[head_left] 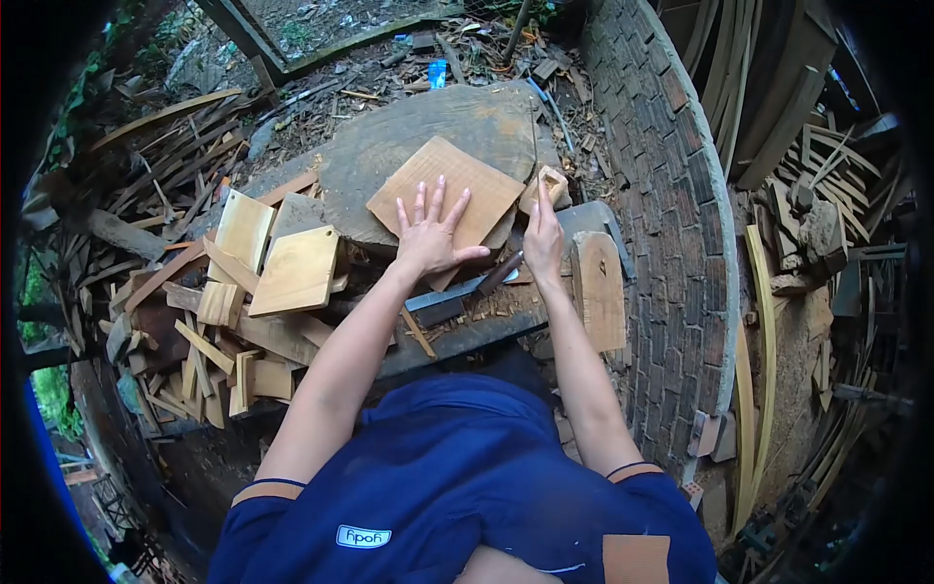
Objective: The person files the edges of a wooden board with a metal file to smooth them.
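My left hand (pixel 429 237) lies flat with fingers spread on a square wooden board (pixel 435 172). The board rests at an angle on a large wooden stump (pixel 350 131). Just right of the board, my right hand (pixel 544 241) is closed around a small pale wooden block (pixel 553 183) that looks hollowed on top; its lower part is hidden by the fingers. Below the hands lies a tool with a dark brown handle (pixel 499 276) and a long metal blade (pixel 446 294), partly covered by my left wrist.
Two light wooden boards with holes (pixel 294 273) (pixel 242 232) sit on scrap wood at left. A rounded wooden piece (pixel 598 292) stands at right, beside a brick wall (pixel 662 214). Wood strips (pixel 761 341) lean beyond the wall. A blue packet (pixel 437 73) lies behind the stump.
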`<action>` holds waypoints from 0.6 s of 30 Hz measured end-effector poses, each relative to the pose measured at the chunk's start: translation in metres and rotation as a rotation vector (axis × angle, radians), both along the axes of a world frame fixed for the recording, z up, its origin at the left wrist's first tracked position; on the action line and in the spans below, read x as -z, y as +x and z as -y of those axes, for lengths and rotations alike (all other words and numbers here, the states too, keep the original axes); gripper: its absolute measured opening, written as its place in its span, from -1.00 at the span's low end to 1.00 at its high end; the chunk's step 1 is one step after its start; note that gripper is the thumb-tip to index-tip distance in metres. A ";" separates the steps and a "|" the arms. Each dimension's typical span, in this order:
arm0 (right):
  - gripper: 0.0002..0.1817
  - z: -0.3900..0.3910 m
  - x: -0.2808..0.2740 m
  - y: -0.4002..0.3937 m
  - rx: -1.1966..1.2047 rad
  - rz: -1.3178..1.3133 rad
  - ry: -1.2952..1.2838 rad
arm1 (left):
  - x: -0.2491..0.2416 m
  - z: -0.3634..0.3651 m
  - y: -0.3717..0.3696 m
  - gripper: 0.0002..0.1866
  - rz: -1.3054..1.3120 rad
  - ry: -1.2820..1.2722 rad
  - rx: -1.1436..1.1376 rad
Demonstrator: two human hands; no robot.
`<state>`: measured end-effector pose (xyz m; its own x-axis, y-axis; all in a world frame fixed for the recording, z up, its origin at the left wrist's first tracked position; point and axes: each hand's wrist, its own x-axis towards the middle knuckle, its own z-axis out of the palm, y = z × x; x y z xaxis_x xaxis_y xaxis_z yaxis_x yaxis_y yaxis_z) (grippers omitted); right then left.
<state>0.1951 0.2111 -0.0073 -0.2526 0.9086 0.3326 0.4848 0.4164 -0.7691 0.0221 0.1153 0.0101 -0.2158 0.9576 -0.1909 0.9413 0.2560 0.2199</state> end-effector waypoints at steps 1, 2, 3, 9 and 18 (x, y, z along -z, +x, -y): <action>-0.52 0.001 0.006 0.004 -0.007 0.004 0.000 | -0.002 0.000 0.000 0.14 0.009 -0.007 0.013; -0.54 0.004 0.012 0.008 0.051 -0.013 -0.113 | -0.003 0.002 -0.001 0.18 0.018 -0.020 0.026; -0.56 0.008 0.015 0.010 0.110 -0.031 -0.231 | -0.001 0.005 -0.002 0.18 0.018 -0.029 0.020; -0.65 -0.007 -0.006 0.005 0.175 -0.103 -0.352 | -0.002 0.006 -0.006 0.17 0.010 -0.035 0.059; -0.78 -0.014 0.019 0.003 0.033 -0.295 -0.587 | -0.008 0.023 -0.015 0.13 0.026 -0.025 0.163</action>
